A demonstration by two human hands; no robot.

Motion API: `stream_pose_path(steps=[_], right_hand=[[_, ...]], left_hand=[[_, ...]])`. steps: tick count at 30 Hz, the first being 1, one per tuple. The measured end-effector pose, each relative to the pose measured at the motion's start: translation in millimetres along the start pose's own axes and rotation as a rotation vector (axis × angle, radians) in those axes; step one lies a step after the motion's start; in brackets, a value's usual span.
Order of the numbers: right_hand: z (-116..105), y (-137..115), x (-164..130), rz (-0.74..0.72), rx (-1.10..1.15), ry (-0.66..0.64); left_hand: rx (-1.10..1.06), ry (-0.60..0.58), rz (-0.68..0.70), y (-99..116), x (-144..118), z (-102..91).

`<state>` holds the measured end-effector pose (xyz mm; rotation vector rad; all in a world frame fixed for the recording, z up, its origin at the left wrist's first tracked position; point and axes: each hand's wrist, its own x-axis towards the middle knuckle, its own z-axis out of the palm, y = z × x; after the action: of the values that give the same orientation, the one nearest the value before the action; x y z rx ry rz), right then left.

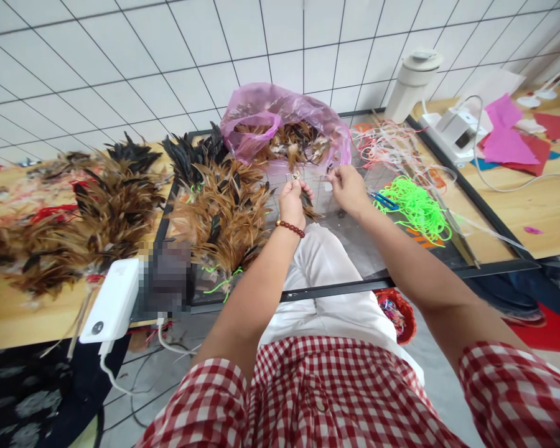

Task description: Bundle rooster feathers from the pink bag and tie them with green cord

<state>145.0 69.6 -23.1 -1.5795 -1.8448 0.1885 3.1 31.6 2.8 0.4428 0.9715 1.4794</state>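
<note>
L hand [293, 202] pinches small feather bundle [307, 200]; R hand [348, 188] pinched on thin thread, by pink bag [280, 121]. No legible writing.

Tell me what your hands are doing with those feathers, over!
Left hand shut on a small feather bundle. Right hand pinched beside it; what it holds, too small to tell. Pink bag of feathers right behind. Nothing between hands.

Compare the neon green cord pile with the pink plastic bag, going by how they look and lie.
The green cord pile is a loose neon tangle lying flat to the right of the right hand; the pink plastic bag is a translucent sack standing open beyond both hands. The cord pile holds nothing, while the bag is stuffed with brown feathers. Both rest on the dark-framed work surface.
</note>
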Motion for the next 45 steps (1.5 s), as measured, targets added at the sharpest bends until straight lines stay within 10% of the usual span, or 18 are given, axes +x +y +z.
stream_pose_path(steps=[5,11,21,31,45], right_hand=[[-5.7,-5.8,-10.6,-0.151,0.232,0.174],[-10.1,-32.4,-26.1,-0.208,0.279,0.025],[-20.1,-34.7,-16.7,0.172,1.114,-0.295],[-29.4,-34.3,-15.3,0.088,1.155,-0.237],[-23.3,-15.2,-7.4,0.219,1.086,-0.103]], left_hand=[[-0.02,-0.072,-0.07,-0.2,-2.1,1.1],[-0.051,-0.132,-0.071,1.4,-3.3,-0.3],[0.031,-0.312,-0.118,2.5,-13.0,-0.7],[0.087,-0.161,-0.1,-4.8,-5.8,0.4],[0.162,-0.261,-0.144,-6.7,-16.6,4.8]])
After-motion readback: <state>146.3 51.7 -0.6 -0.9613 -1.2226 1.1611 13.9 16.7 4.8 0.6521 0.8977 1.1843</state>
